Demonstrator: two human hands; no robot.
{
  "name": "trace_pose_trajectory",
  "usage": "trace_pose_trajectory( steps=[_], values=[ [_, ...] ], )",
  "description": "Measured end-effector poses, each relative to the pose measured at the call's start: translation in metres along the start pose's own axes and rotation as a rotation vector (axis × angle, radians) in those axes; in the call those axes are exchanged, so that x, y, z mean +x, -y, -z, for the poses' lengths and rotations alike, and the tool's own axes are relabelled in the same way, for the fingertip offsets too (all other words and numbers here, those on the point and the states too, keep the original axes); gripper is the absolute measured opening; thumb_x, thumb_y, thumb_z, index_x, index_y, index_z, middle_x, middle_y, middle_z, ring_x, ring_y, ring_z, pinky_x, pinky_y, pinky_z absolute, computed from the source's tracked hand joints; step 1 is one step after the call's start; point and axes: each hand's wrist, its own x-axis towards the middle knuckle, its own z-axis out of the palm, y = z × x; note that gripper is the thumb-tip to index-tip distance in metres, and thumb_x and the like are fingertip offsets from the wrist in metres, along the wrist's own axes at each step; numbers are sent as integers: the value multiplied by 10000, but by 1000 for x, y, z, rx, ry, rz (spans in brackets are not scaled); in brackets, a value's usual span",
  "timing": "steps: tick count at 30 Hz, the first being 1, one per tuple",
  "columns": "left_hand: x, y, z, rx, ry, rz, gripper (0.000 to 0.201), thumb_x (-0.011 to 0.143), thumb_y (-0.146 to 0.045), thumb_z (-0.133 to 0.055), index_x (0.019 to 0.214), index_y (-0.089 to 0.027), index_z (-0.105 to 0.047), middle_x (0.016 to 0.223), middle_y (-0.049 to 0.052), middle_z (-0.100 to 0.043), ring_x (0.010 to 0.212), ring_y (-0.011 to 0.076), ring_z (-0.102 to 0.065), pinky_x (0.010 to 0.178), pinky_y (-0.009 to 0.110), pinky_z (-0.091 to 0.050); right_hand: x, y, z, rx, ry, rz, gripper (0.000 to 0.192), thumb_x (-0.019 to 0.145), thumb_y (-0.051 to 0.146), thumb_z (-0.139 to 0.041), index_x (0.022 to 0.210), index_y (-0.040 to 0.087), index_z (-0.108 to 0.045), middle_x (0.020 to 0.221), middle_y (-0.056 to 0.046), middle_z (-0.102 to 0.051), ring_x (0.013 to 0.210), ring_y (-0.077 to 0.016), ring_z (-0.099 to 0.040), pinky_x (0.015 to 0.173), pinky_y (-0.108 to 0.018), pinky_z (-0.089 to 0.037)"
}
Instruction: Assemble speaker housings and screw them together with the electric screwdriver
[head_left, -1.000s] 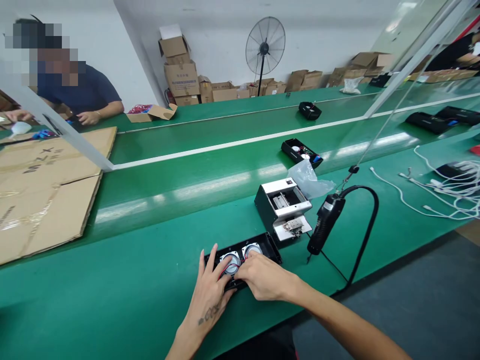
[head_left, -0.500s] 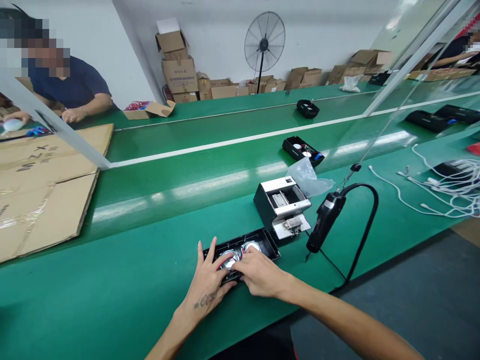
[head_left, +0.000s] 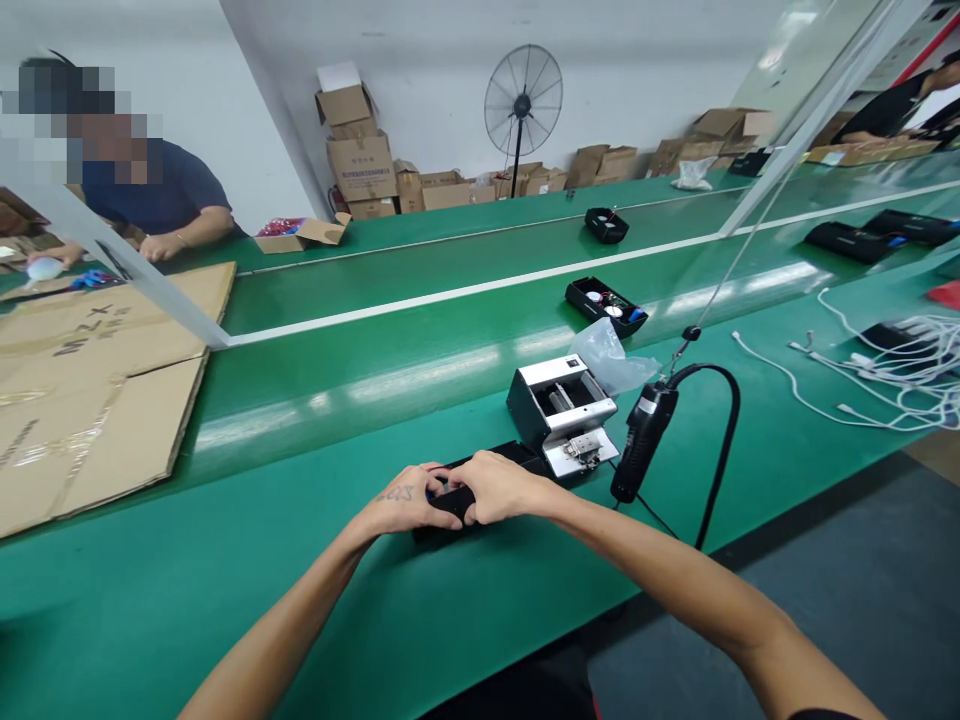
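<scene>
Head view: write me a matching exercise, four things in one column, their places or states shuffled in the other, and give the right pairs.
Things:
1. Black case
2. Electric screwdriver
3. White cables
4. Fan

Places or states:
A. Lying in a tangle at the right of the green bench
B. Suspended at a slant, lower end down
C. Gripped by the left hand and the right hand
D. Standing in front of the white wall

Right pairs: 1-C, 2-B, 3-A, 4-D
</scene>
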Motion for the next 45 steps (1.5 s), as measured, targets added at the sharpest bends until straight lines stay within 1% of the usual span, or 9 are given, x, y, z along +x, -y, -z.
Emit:
trace_pose_trajectory(
  steps=[14,20,22,25,28,29,34,40,45],
  values=[
    [2,-6,0,-120,41,0,244,691,-384,-878,620,-214,-717,1150,-36,-758,1162,227,-642,982,275,-474,-1,-4,-19,-66,-104,-8,415,799,319,-740,1202,218,-738,887,-75,-789,887,-295,-732,780,-334,-446],
    [-17,-9,-24,30,-36,-20,179,722,-348,-909,834,-252,-808,1305,27,-707,1387,366,-487,1197,533,-340,-25,5,-41,-97,-228,115,278,844,245,-716,1109,161,-708,952,-104,-769,911,-277,-707,872,-398,-481],
    [-28,-9,-43,159,-131,-105,183,734,-332,-911,872,-270,-808,1309,22,-706,1407,401,-455,1189,616,-326,-45,3,-44,-3,-455,221,264,872,198,-693,1136,177,-688,1045,-104,-763,1004,-268,-692,918,-408,-498],
    [-44,-6,-75,376,-328,-300,178,744,-296,-901,849,-238,-770,1301,9,-710,1408,436,-431,1138,646,-372,-85,-22,-45,166,-1105,187,315,910,170,-668,1220,225,-649,1121,-90,-731,1066,-246,-664,940,-406,-523],
    [-51,-2,-94,495,-447,-388,246,722,-290,-914,840,-199,-719,1329,12,-692,1427,456,-391,1140,645,-360,-120,-69,-48,177,-1785,-262,263,906,243,-700,1162,205,-656,1062,-91,-677,980,-243,-649,843,-392,-527],
    [-52,-1,-96,502,-460,-389,262,718,-302,-919,832,-196,-707,1331,10,-688,1431,451,-388,1144,635,-357,-129,-85,-49,203,-1845,-418,359,899,315,-710,1225,186,-631,1133,-116,-662,1019,-261,-644,852,-409,-525],
    [-46,1,-93,444,-498,-396,234,796,-352,-872,804,-215,-683,1315,-19,-689,1427,407,-409,1129,599,-368,-142,-129,-65,666,-1399,-668,511,905,611,-604,1126,153,-656,1099,-157,-719,998,-295,-679,848,-428,-551],
    [-49,1,-104,431,-574,-391,237,786,-307,-864,784,-213,-647,1298,-26,-700,1413,407,-423,1121,595,-366,-127,-108,-85,809,-1534,-495,431,792,474,-793,1020,203,-548,657,31,-638,553,-167,-601,591,-314,-520],
    [-51,-2,-104,474,-554,-392,157,830,-244,-800,798,-219,-648,1310,-17,-687,1419,397,-398,1099,588,-379,-122,-93,-62,1033,-1467,-236,392,803,387,-805,1025,217,-531,545,107,-518,402,-107,-472,445,-255,-418]
  ],
)
